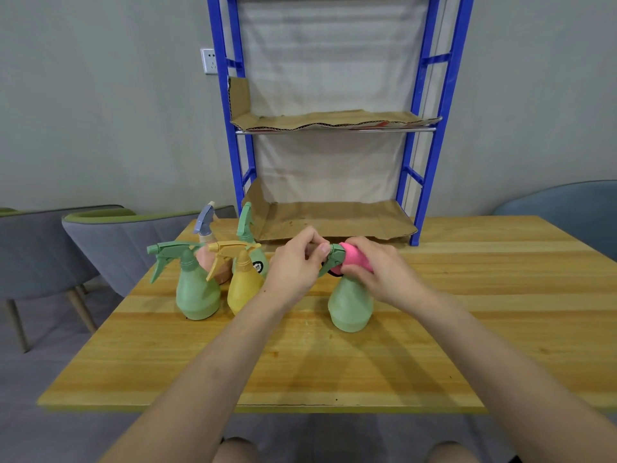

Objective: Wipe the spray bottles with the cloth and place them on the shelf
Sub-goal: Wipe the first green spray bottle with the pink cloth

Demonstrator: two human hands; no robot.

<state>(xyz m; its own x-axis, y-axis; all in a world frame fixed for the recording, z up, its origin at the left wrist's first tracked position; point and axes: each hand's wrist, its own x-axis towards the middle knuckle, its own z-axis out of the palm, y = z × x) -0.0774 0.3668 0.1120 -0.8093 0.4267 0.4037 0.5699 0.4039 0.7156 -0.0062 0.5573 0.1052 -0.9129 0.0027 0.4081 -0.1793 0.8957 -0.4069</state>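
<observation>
A light green spray bottle point(350, 305) stands upright on the wooden table point(300, 369), right of centre. My left hand point(295, 265) pinches its green nozzle from the left. My right hand point(380, 272) presses a pink cloth point(355, 257) against the back of the spray head. To the left stand another green bottle point(197, 295), a yellow bottle point(243, 289), a peach bottle with a blue-grey trigger point(208, 255) and a green bottle with a dark sticker point(253, 248). The blue shelf point(430, 155) stands at the table's far edge, its boards lined with cardboard point(334, 218).
Grey chairs with green trim point(110, 242) stand left of the table, and a blue-grey chair point(567, 212) is at the right. A wall socket point(209, 60) is behind the shelf's left post. My knees show below the table's front edge.
</observation>
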